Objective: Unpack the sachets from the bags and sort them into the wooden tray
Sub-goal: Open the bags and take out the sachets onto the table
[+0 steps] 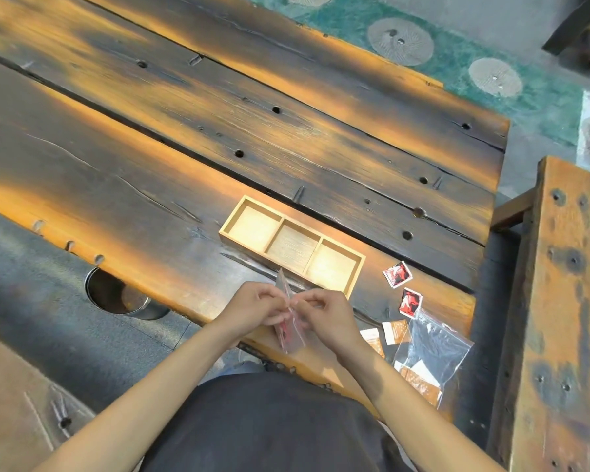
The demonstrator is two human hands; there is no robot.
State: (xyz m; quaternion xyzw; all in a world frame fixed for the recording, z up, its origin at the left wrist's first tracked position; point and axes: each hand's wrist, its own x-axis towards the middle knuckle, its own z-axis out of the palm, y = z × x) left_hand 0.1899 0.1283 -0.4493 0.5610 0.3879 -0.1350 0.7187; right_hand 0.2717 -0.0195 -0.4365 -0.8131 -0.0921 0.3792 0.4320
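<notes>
A pale wooden tray (353,277) with three compartments, all bare, lies on the table just beyond my hands. My left hand (252,310) and my right hand (324,313) both pinch the top of a small clear plastic bag (288,330) that has red sachets inside. To the right, two red sachets (397,274) (410,301) lie loose on the wood. Nearer me lie orange-brown sachets (395,331) and a second clear zip bag (433,349) with more orange sachets in its lower end.
The dark and orange plank table (218,131) stretches far to the left and back. A round metal-lined hole (120,294) sits in the near-left edge. A wooden bench (559,301) stands at the right, past a gap.
</notes>
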